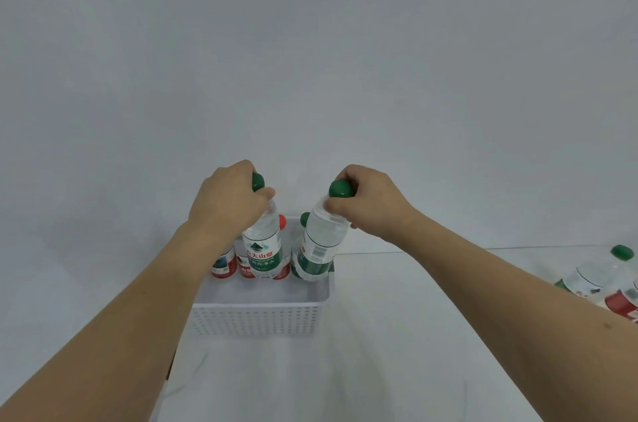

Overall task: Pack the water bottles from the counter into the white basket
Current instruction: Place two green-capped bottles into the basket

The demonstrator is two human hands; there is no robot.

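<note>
a: status on the hands?

b: both closed on bottles. left hand (229,202) wraps the neck of a green-label bottle (263,249), centre of frame, green cap poking out above the fingers. that bottle stands upright, lower part down inside the white basket (257,319).

a: right?

b: right hand (371,202) grips the neck of a second green-cap bottle (321,242), fingers curled just under the cap. this one is tilted, cap leaning right, base dipping into the basket at its right wall. can't tell if the base touches the basket floor.

a: what's already in the basket?

b: red-label bottles (224,266) at the back left, partly hidden behind the left forearm and the held bottle. one red cap shows just right of the left-hand bottle. another green cap (305,219) sits between the two held bottles, its body hidden. can't get an exact count.

a: basket position?

b: lower centre of frame, on the white counter (414,335), perforated front wall facing the camera.

a: anything left on the counter?

b: yes, far right edge of frame: a green-cap bottle (602,274) leaning, and a red-label bottle (623,309) just below it, cut off by the frame and the right forearm. well apart from the basket.
</note>
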